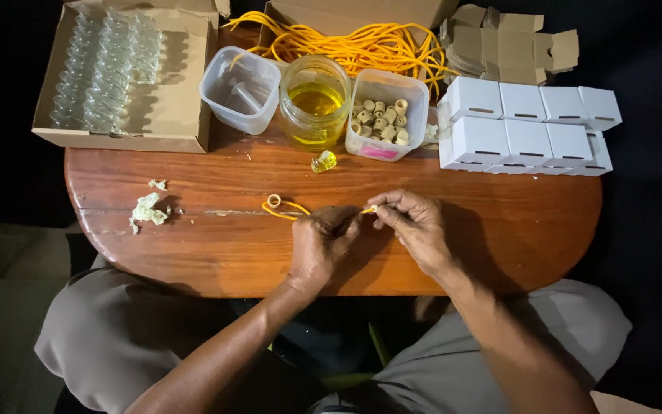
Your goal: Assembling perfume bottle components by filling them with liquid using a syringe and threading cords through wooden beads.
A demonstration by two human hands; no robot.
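My left hand and my right hand meet over the front of a small wooden table. Both pinch a short yellow cord that loops out to the left on the tabletop. A small cork ring sits on the far end of that cord. The fingertips of my right hand grip the cord's other end, where a small pale piece shows between them. My left hand is curled around the cord just beside it.
At the table's back stand a clear tub with a tube, a glass jar of yellow liquid and a tub of cork rings. A box of small glass bottles, yellow cords, white boxes, paper scraps.
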